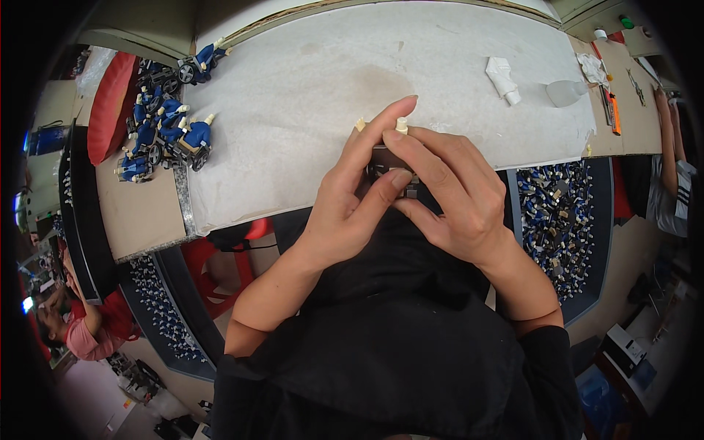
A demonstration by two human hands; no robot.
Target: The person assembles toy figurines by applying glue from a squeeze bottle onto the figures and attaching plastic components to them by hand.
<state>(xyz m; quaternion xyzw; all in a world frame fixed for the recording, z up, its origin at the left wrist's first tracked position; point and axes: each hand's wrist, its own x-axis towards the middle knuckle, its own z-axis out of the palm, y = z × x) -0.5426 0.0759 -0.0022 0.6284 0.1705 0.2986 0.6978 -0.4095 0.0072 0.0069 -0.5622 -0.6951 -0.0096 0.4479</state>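
Above the table's near edge, my left hand (348, 202) and my right hand (458, 191) are closed together around a small toy figure (380, 158). Dark brown and grey parts of it show between the fingers, and a cream knob (402, 124) sticks up between the index fingers. Another cream bit (359, 125) peeks out beside my left index finger. Both thumbs press on the near side of the toy. Most of it is hidden by my fingers.
Several blue toy figures with wheels (196, 136) are heaped at the left, beside a red basin (110, 110). Crates of small parts flank me, a right crate (555, 227) and a left crate (165, 312). Crumpled white paper (502, 79), a clear bottle (565, 93) and an orange cutter (614, 116) lie far right.
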